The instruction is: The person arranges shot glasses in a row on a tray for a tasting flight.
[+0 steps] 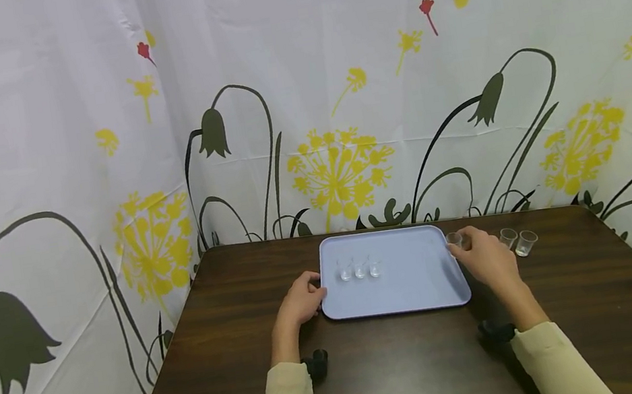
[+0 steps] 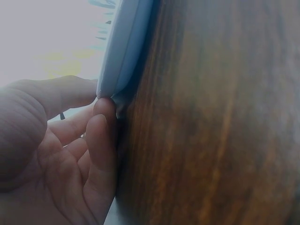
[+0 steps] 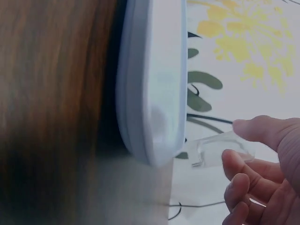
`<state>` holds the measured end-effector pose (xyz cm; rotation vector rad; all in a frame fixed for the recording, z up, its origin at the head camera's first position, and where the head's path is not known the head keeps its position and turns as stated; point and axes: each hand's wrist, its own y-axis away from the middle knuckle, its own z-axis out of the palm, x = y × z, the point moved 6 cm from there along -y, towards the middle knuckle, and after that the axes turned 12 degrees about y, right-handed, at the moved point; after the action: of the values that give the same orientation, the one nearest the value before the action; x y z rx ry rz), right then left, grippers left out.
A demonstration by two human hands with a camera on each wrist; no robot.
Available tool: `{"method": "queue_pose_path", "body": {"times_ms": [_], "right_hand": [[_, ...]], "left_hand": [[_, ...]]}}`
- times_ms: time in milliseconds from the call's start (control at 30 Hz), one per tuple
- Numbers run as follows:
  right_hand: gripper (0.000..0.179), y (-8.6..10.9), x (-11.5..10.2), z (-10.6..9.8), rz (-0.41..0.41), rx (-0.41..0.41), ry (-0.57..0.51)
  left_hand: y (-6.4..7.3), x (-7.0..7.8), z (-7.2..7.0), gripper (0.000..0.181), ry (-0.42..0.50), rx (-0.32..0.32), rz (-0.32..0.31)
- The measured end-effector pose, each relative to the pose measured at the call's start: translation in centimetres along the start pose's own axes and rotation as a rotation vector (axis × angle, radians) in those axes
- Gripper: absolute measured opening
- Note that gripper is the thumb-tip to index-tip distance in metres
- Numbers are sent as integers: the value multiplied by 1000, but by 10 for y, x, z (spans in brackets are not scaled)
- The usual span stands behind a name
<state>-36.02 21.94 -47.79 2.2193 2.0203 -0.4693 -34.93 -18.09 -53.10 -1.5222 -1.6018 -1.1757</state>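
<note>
A pale blue tray (image 1: 410, 278) lies on the table. Three small clear cups (image 1: 360, 271) stand in a row on its left half. At the tray's left edge, my left hand (image 1: 297, 300) pinches the rim, with the thumb over the top and fingertips against the underside in the left wrist view. My right hand (image 1: 489, 259) holds another small clear cup (image 3: 220, 149) between thumb and fingers. That cup is tilted and sits just beside the tray's right rim, above the table. Two more clear cups (image 1: 526, 243) stand on the table to the right of this hand.
Dark brown wood makes up the table (image 1: 391, 369). Behind it and along its left hangs a white curtain (image 1: 292, 37) with printed flowers. Black wrist cameras (image 1: 316, 365) sit at both cuffs, over the table.
</note>
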Motion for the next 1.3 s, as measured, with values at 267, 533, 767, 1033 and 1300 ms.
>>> {"method": "queue_pose_path", "body": {"times_ms": [267, 533, 767, 1033, 1300], "right_hand": [[55, 1, -11, 8, -9, 9, -12], [56, 0, -28, 17, -31, -4, -32], [54, 1, -46, 23, -63, -1, -33], [51, 2, -64, 31, -100, -20, -30], [46, 7, -79, 34, -135, -18, -24]], "left_hand": [[0, 2, 2, 44, 0, -3, -7], [-1, 0, -2, 44, -5, 8, -15], [-1, -2, -2, 45, -9, 7, -31], [-1, -3, -2, 45, -6, 13, -33], [-2, -2, 0, 45, -2, 11, -29]]}}
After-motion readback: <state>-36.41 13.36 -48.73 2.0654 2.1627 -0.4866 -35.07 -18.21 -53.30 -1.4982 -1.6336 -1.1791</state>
